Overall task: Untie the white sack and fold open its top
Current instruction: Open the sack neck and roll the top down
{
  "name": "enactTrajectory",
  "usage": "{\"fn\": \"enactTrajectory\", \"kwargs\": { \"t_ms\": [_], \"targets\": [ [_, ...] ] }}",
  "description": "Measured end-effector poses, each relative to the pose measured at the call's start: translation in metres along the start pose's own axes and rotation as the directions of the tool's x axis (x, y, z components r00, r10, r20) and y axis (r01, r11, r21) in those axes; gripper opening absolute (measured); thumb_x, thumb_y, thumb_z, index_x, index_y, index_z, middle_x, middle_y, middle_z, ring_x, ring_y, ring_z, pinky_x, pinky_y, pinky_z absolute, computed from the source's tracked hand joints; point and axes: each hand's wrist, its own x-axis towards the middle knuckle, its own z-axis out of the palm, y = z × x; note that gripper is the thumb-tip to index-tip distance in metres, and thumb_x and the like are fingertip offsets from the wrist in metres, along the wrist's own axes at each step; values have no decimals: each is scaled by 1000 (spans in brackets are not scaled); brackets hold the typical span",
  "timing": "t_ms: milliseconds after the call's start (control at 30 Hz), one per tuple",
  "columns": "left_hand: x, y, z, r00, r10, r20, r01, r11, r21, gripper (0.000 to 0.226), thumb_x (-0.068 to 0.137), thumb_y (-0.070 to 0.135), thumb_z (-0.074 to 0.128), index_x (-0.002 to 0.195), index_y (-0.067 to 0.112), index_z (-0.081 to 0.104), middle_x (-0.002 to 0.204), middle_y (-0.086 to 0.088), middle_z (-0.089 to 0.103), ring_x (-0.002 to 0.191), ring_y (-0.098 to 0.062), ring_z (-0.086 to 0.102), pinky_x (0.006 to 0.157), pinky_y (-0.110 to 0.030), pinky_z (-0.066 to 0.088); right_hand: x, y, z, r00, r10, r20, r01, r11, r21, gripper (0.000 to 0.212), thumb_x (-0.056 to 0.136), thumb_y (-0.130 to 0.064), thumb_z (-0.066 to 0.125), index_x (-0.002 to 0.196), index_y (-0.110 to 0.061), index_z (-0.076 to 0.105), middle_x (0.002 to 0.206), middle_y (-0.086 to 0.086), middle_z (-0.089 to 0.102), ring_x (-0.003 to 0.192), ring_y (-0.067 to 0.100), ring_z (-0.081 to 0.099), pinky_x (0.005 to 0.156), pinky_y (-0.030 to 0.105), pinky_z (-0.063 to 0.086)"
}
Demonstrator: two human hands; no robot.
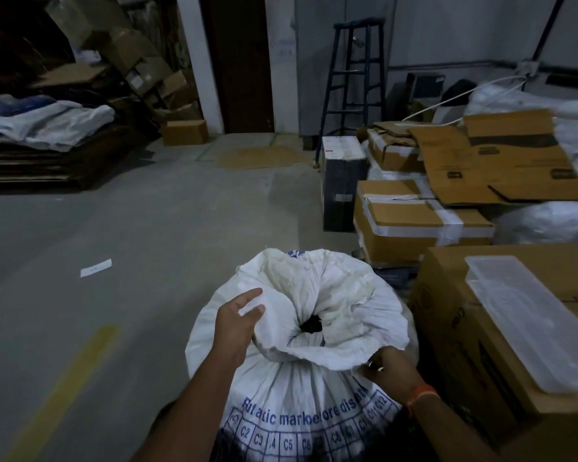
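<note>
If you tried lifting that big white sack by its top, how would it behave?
The white sack looks bulging and full, so it is probably heavy. Its woven top crumples into soft folds where the left hand and right hand grip it, so it is likely floppy. The rounded body might slump or tip.

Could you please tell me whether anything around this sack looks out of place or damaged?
A small white paper slip lies loose on the grey concrete floor, and flattened brown cardboard boxes sit askew atop the stack.
</note>
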Motion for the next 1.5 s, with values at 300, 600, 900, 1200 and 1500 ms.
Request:
{"fn": "enactTrajectory", "kwargs": {
  "t_ms": [300,600,900,1200,1500],
  "targets": [
    [-30,-9,8,1000,-5,7,6,999,-33,44,91,-2,70,126,25,73,131,4,70,128,-21,63,113,-48,49,-23,4,-19,994,102,-40,-100,994,55,12,78,-4,70,71,-13,75,77,0,72,85,18,69,73,27,49],
    [-51,-13,11,999,7,-36,-11,992,-127,45,92,-7,67,128,20,71,127,0,70,113,-14,67,99,-33,54,-67,-1,-21,924,161,-347,-89,972,216,34,74,-3,74,56,-29,60,71,-6,64,74,15,61,67,23,46],
    [-59,-21,2,998,-1,-66,-4,997,-83,45,92,-4,69,130,20,70,132,0,67,118,-13,64,103,-36,53,-49,-22,3,891,-232,-390,265,964,34,25,69,-34,88,82,-45,70,154,-8,33,141,8,22,113,39,26],
    [-69,-28,-3,996,63,-60,-60,997,46,42,92,-2,68,131,16,69,131,2,70,126,-12,61,101,-18,48,-40,-47,11,795,-509,-329,488,860,-152,53,76,-27,81,125,-36,61,165,10,14,144,28,37,103,43,50],
    [-68,-27,-6,994,89,-58,-84,992,91,43,93,2,69,131,21,70,133,7,69,130,-7,57,102,-13,44,-30,-41,4,850,-462,-255,402,880,-254,82,78,7,66,140,-44,48,167,7,3,91,4,59,71,15,53]
  ]
}}
